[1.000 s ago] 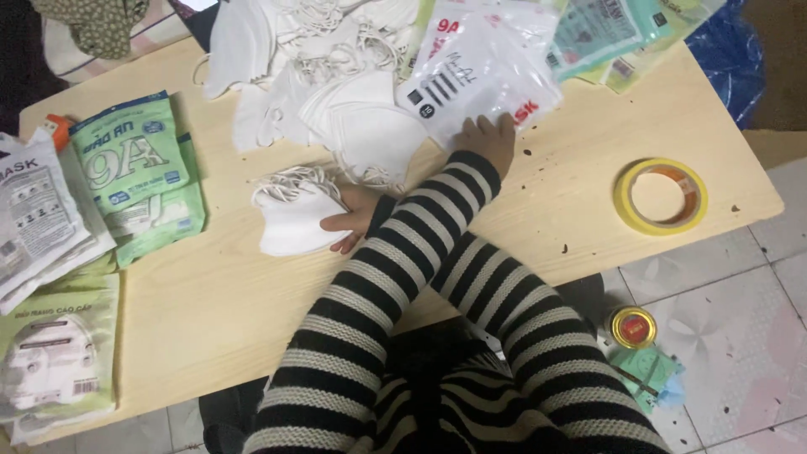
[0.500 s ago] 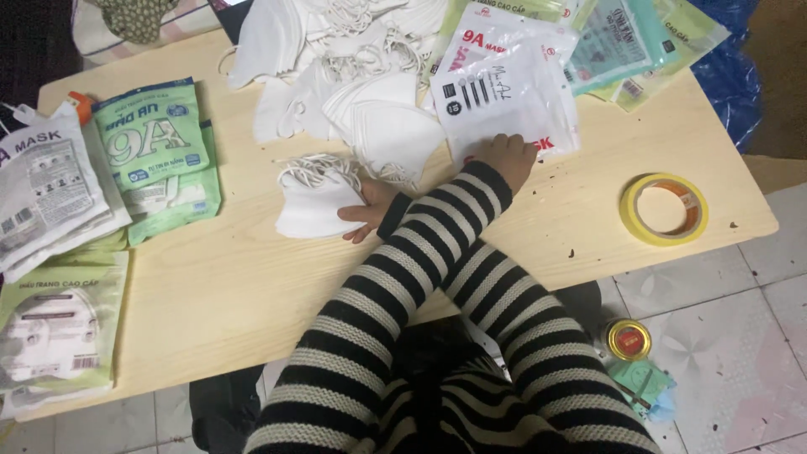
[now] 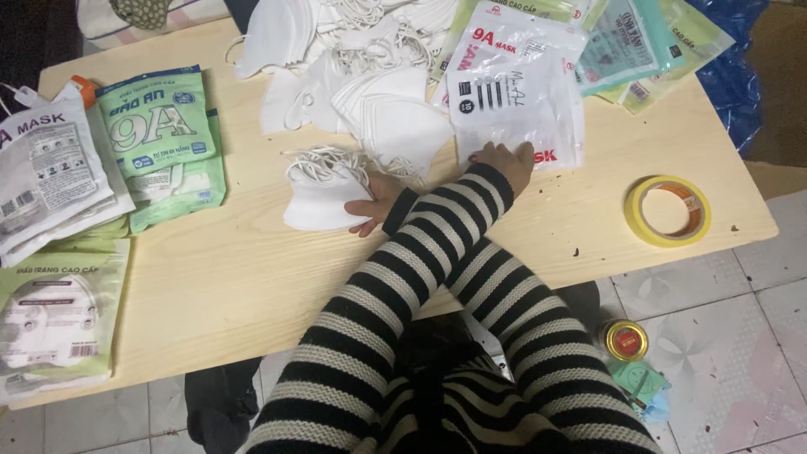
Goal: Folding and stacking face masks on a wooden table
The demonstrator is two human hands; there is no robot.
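Face mask (image 3: 324, 202), white and folded with its ear loops bunched on top, lies mid-bench; left hand (image 3: 504, 160), arm crossed over, presses flat with fingers spread on clear mask packet (image 3: 517, 101) far right of it. Right hand (image 3: 376, 204) touches the mask's right edge, fingers loosely open. Risk, as judged: crossed sleeves could drag loose masks (image 3: 370, 76) off bench (image 3: 252, 286); loops may tangle.

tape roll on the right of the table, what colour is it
Yellow: the tape roll lies flat on the wooden table, in the head view.

Single head camera, steeply down, near, over wooden table (image 3: 252, 277)
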